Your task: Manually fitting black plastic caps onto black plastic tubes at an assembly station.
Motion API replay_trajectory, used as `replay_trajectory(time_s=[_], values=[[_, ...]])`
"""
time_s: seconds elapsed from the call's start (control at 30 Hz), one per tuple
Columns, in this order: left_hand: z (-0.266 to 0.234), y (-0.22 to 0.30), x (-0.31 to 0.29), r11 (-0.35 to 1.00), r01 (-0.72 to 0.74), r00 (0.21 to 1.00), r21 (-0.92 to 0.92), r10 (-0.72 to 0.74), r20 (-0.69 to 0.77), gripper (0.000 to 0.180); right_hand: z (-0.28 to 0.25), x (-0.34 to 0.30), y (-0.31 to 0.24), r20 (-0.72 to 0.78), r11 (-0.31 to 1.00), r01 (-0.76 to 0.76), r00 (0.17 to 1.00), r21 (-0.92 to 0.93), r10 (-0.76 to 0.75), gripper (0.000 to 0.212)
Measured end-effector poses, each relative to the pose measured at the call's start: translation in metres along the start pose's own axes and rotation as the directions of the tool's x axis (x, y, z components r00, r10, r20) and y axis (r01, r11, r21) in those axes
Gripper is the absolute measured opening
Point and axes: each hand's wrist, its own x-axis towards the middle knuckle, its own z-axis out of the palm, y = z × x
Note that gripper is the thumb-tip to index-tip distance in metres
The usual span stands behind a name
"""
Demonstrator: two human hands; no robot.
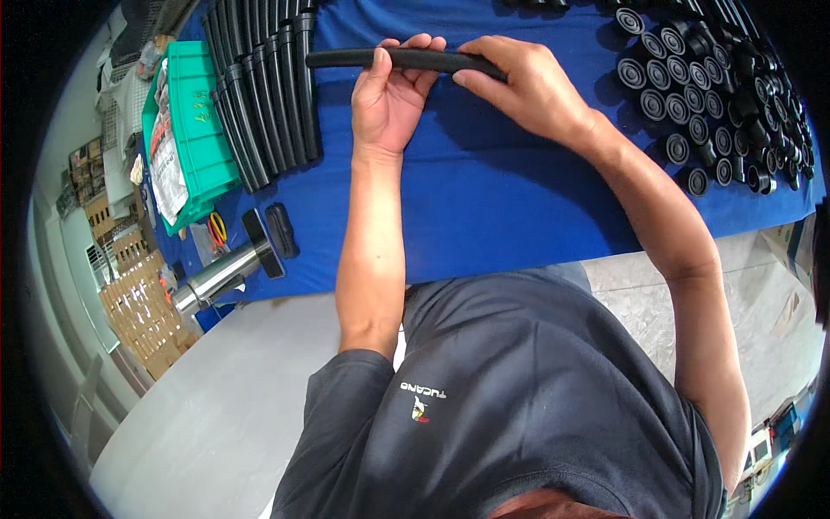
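Note:
A long black tube (341,58) lies level above the blue cloth, held in both hands. My left hand (386,108) is palm up beneath its middle, thumb in front and fingers curled behind. Around the right end of the tube, my right hand (529,86) is closed from above, so that end is hidden. The tube's free left end reaches close to a bundle of similar black tubes (281,104), laid side by side. Off to the right, many black round-ended parts (677,108) with ringed faces stand and lie in a group.
Blue cloth (493,216) covers the table. At the left stand a green crate (203,121) and a steel flask (216,278). Near them lie a phone (263,242), a dark case (282,229) and yellow-handled scissors (217,228). The table's front edge runs beneath my forearms.

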Motion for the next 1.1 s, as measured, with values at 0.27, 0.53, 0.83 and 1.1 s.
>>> replay_trajectory(time_s=[0.27,0.53,0.83,1.1], values=[[-0.005,0.002,-0.002,1.0,-0.008,1.0,0.02,0.008,0.018,0.026,-0.016,0.015,-0.018,0.467,0.768,-0.615,0.741,0.179,0.483,0.027],[-0.002,0.002,-0.002,0.999,-0.019,1.0,0.051,0.019,0.002,0.027,-0.018,0.013,-0.025,0.276,0.873,-0.465,0.867,0.148,0.416,0.032],[-0.003,0.002,0.0,1.0,-0.009,1.0,0.014,0.009,0.017,0.027,-0.002,0.003,-0.007,0.021,1.0,-0.026,0.999,-0.017,0.027,0.028],[-0.002,0.0,0.001,0.999,-0.014,1.0,0.037,0.015,-0.019,0.027,0.001,0.002,-0.004,-0.072,0.942,0.208,0.97,-0.265,-0.234,0.028]])
